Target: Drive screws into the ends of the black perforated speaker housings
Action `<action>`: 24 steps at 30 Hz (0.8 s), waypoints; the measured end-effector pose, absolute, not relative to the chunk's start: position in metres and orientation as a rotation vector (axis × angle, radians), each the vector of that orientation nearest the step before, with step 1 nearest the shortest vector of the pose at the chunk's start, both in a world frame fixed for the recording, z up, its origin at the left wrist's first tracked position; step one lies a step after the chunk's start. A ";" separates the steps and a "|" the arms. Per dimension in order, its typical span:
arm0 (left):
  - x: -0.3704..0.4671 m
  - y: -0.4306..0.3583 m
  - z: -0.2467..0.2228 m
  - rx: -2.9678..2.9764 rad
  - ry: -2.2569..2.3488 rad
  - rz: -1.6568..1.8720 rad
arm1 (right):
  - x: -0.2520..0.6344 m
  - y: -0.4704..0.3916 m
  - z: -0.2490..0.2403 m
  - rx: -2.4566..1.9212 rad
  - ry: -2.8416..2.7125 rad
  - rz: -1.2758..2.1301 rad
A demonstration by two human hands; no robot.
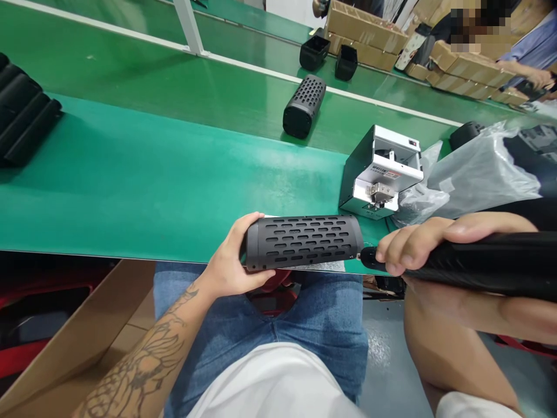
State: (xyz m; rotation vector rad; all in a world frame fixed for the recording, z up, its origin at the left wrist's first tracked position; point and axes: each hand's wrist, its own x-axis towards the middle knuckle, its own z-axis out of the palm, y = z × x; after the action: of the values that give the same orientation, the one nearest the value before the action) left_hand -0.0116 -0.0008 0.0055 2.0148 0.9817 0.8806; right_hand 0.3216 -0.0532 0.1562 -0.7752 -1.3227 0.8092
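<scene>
A black slotted housing [307, 239] lies on its side along the front edge of the green workbench. My left hand [230, 255] wraps round its left end, thumb below and fingers above. In my right hand [435, 244] is a black electric screwdriver [487, 261], held level and pointing left. Its tip meets the lower right end of the housing; whether a screw sits there is too small to tell. A screw feeder [378, 174], silver and black, stands behind the screwdriver's tip.
Another slotted housing [304, 104] lies farther back, near two open black shells [331, 58]. Black parts [26, 116] are stacked at left. Clear plastic bags [478, 174] lie at right. Cardboard boxes [365, 35] and a person [531, 64] are across the bench.
</scene>
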 end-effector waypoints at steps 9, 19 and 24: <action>-0.013 -0.001 0.001 2.038 1.005 0.863 | 0.330 -0.048 0.155 -0.735 -1.410 1.034; -0.013 -0.001 0.004 2.062 1.010 0.833 | 0.315 -0.037 0.141 -0.653 -1.330 0.982; -0.013 -0.001 0.002 2.083 0.983 0.835 | 0.300 -0.051 0.157 -0.808 -1.204 0.926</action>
State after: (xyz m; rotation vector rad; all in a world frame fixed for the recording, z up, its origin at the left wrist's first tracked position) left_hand -0.0133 -0.0015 0.0017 2.0835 0.9833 0.8354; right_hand 0.3001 -0.0509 0.1569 -0.8082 -1.2041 0.9259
